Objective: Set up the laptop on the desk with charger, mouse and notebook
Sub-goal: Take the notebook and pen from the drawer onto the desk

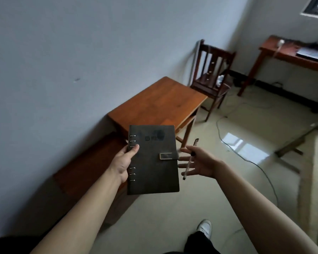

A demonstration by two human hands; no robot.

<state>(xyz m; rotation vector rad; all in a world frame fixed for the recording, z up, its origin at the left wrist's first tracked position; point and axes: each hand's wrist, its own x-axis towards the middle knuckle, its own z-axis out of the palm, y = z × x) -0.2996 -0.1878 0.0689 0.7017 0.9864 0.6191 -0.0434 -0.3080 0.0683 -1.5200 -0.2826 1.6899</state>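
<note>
My left hand [124, 161] grips a dark ring-bound notebook [152, 162] by its spine edge, thumb on the cover, holding it flat in the air. My right hand [198, 163] is just right of the notebook with the fingers spread toward its edge, and a clear pen with a black cap [190, 159] is held between the thumb and palm. A closed dark laptop [312, 52] lies on the far wooden desk [272, 50] at the upper right, next to a white charger with a cable [280, 43].
A small wooden table [160, 101] stands against the wall ahead, with a dark wooden chair [211, 72] behind it. A low wooden bench [88, 167] sits below my left arm. A cable [246, 156] trails across the glossy tiled floor.
</note>
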